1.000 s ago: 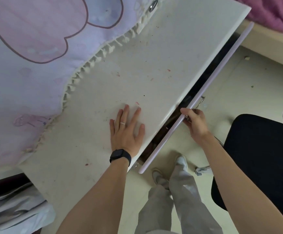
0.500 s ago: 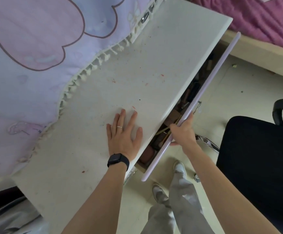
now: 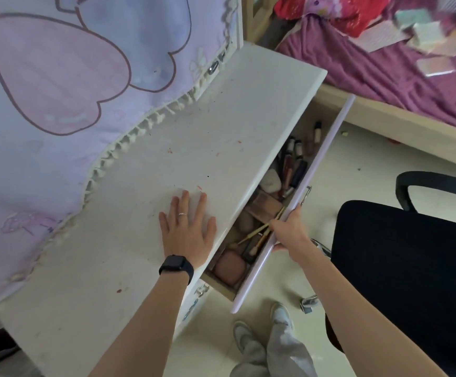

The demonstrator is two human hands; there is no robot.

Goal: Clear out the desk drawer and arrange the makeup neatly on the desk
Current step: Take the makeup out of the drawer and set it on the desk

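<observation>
A white desk (image 3: pixel 167 164) runs diagonally through the view. Its lilac-fronted drawer (image 3: pixel 313 170) stands pulled partly out. Inside lie several makeup items: tubes and bottles (image 3: pixel 294 164) at the far end, a pale sponge (image 3: pixel 271 180), a brown palette (image 3: pixel 265 206), thin wooden brushes (image 3: pixel 259 232) and a pink compact (image 3: pixel 230 269) at the near end. My left hand (image 3: pixel 187 229) rests flat on the desktop beside the drawer. My right hand (image 3: pixel 289 231) grips the top edge of the drawer front, fingers curled over it.
A black office chair (image 3: pixel 406 268) stands close on the right. A lilac and pink cloth (image 3: pixel 58 91) hangs over the desk's back. A bed with a purple cover (image 3: pixel 384 66) and several small boxes lies beyond. My feet (image 3: pixel 262 330) stand below the drawer.
The drawer has slid further out, from a narrow gap to showing its contents. My right hand shifted from the handle to the front's top edge. My left hand stayed flat.
</observation>
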